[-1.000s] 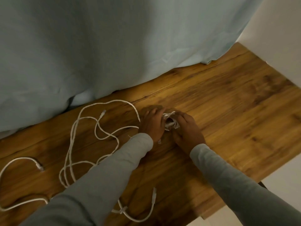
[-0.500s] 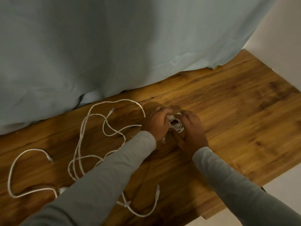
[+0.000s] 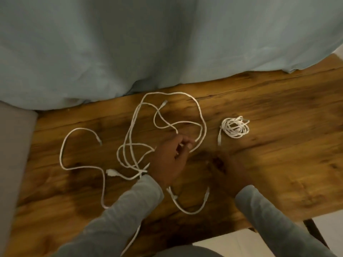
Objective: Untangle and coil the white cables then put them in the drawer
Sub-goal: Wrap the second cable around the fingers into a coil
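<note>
A small coiled white cable [image 3: 234,127] lies alone on the wooden table [image 3: 278,145], right of centre. Loose tangled white cables [image 3: 133,138] sprawl over the table's middle and left, with plug ends scattered about. My left hand [image 3: 169,160] sits at the right side of the tangle, its fingers curled round a strand near a cable end. My right hand [image 3: 229,170] is a motion-blurred shape low over the table, below the coil and apart from it, and no cable shows in it.
A pale blue cloth [image 3: 148,43] hangs over the table's far side. A grey upholstered edge [image 3: 13,154] borders the left. The table's front edge [image 3: 232,230] runs near my sleeves, with light floor and a dark leg beyond. No drawer is in view.
Both hands have let go of the coiled cable, which now lies on the table. My left hand moved left onto the tangle; my right hand drew back. The camera has shifted left.
</note>
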A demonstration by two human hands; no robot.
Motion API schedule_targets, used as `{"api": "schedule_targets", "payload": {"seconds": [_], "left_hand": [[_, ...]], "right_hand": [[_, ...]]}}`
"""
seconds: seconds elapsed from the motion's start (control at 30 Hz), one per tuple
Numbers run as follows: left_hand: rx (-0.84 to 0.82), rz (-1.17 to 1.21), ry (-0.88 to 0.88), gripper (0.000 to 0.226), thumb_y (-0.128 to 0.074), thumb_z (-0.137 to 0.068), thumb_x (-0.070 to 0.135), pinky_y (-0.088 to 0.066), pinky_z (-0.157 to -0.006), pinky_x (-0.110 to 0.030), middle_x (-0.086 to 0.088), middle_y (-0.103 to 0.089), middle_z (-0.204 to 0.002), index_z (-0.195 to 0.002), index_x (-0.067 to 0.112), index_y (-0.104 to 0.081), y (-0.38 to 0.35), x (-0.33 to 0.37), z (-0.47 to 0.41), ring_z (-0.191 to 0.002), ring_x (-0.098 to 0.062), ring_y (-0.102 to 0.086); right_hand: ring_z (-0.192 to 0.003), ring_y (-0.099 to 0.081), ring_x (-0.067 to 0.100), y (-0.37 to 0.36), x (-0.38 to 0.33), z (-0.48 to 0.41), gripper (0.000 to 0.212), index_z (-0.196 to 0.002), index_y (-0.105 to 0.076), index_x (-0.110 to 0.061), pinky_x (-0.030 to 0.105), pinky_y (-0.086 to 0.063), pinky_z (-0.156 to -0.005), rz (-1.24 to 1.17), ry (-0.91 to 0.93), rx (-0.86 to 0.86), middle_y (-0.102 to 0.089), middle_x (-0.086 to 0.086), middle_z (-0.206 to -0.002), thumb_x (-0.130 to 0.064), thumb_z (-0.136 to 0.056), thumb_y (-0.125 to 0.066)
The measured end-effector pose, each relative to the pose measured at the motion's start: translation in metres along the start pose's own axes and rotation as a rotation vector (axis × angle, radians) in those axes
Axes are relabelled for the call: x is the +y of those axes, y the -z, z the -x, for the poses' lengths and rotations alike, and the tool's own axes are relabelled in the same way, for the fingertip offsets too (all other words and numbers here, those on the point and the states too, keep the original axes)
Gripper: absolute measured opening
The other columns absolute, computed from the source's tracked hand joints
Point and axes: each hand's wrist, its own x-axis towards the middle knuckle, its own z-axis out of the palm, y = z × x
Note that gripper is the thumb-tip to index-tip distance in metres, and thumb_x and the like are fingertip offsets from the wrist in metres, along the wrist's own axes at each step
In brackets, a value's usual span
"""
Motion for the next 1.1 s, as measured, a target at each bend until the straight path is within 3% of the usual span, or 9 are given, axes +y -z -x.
{"api": "schedule_targets", "payload": {"seconds": [0.13, 0.27, 0.4, 0.5, 0.63, 0.77, 0.97, 1.03, 1.1], "left_hand": [[-0.188, -0.062, 0.064, 0.014, -0.059, -0.097, 0.027, -0.051, -0.076, -0.020, 0.014, -0.069, -0.100, -0.106, 0.030, -0.069, -0.013, -0.016, 0.034, -0.089, -0.001, -0.063], [-0.344, -0.172, -0.012, 0.015, -0.059, -0.096, 0.027, -0.053, -0.080, -0.026, 0.009, -0.071, -0.102, -0.106, 0.026, -0.070, -0.019, -0.025, 0.052, -0.091, -0.006, -0.064], [-0.470, -0.279, -0.028, 0.018, -0.058, -0.096, 0.025, -0.054, -0.087, -0.035, 0.002, -0.072, -0.108, -0.111, 0.022, -0.069, -0.019, -0.034, 0.060, -0.099, -0.017, -0.066], [-0.528, -0.314, 0.007, 0.024, -0.055, -0.098, 0.029, -0.053, -0.091, -0.038, -0.003, -0.071, -0.115, -0.119, 0.023, -0.064, -0.016, -0.039, 0.067, -0.106, -0.021, -0.066], [-0.517, -0.210, 0.137, 0.034, -0.049, -0.098, 0.035, -0.051, -0.100, -0.045, -0.002, -0.066, -0.126, -0.130, 0.027, -0.056, -0.008, -0.043, 0.067, -0.114, -0.022, -0.063], [-0.510, -0.266, 0.123, 0.031, -0.049, -0.099, 0.033, -0.048, -0.102, -0.040, -0.002, -0.064, -0.131, -0.129, 0.028, -0.057, 0.008, -0.045, 0.070, -0.117, -0.023, -0.061], [-0.495, -0.110, 0.178, 0.039, -0.050, -0.097, 0.009, -0.048, -0.104, -0.039, -0.007, -0.062, -0.133, -0.133, 0.021, -0.057, 0.019, -0.064, 0.071, -0.120, -0.024, -0.060], [-0.426, 0.127, 0.236, 0.040, -0.047, -0.099, 0.003, -0.056, -0.091, -0.033, -0.008, -0.061, -0.130, -0.135, 0.018, -0.054, 0.030, -0.064, 0.070, -0.113, -0.022, -0.063], [-0.324, 0.368, 0.309, 0.041, -0.049, -0.103, 0.010, -0.060, -0.073, -0.026, -0.007, -0.062, -0.127, -0.140, 0.025, -0.048, 0.047, -0.058, 0.065, -0.103, -0.019, -0.066]], "right_hand": [[-0.077, -0.062, 0.007, -0.016, 0.008, 0.035, 0.012, -0.096, -0.064, -0.029, 0.036, -0.057, -0.076, 0.152, -0.163, -0.065, -0.068, -0.008, -0.089, -0.040, -0.093, -0.061], [-0.078, -0.060, 0.015, -0.032, 0.008, 0.066, 0.022, -0.094, -0.058, -0.030, 0.032, -0.047, -0.072, 0.258, -0.317, -0.065, -0.062, -0.007, -0.086, -0.051, -0.091, -0.057], [-0.078, -0.055, 0.017, -0.049, -0.004, 0.079, 0.020, -0.104, -0.055, -0.028, 0.030, -0.043, -0.072, 0.298, -0.379, -0.036, -0.055, -0.004, -0.089, -0.045, -0.096, -0.051], [-0.085, -0.061, 0.021, -0.059, -0.018, 0.077, 0.017, -0.104, -0.058, -0.026, 0.030, -0.043, -0.074, 0.218, -0.369, 0.011, -0.059, -0.001, -0.092, -0.040, -0.096, -0.054], [-0.091, -0.061, 0.022, -0.071, -0.044, 0.068, 0.016, -0.108, -0.060, -0.024, 0.032, -0.047, -0.079, 0.206, -0.329, 0.052, -0.062, 0.001, -0.100, -0.030, -0.095, -0.054], [-0.103, -0.063, 0.029, -0.084, -0.059, 0.060, 0.025, -0.117, -0.059, -0.016, 0.036, -0.051, -0.090, 0.296, -0.317, 0.070, -0.064, 0.010, -0.113, -0.026, -0.096, -0.051], [-0.093, -0.062, 0.031, -0.106, -0.066, 0.053, 0.017, -0.099, -0.060, -0.015, 0.028, -0.042, -0.078, 0.095, -0.312, 0.148, -0.065, 0.012, -0.102, -0.027, -0.088, -0.065], [-0.086, -0.063, 0.027, -0.108, -0.079, 0.051, 0.015, -0.092, -0.061, -0.018, 0.029, -0.046, -0.075, 0.010, -0.235, 0.193, -0.066, 0.006, -0.091, -0.020, -0.082, -0.072], [-0.078, -0.065, 0.024, -0.105, -0.099, 0.048, 0.019, -0.088, -0.061, -0.017, 0.032, -0.051, -0.072, -0.064, -0.118, 0.221, -0.065, 0.000, -0.081, -0.013, -0.076, -0.076]]}}
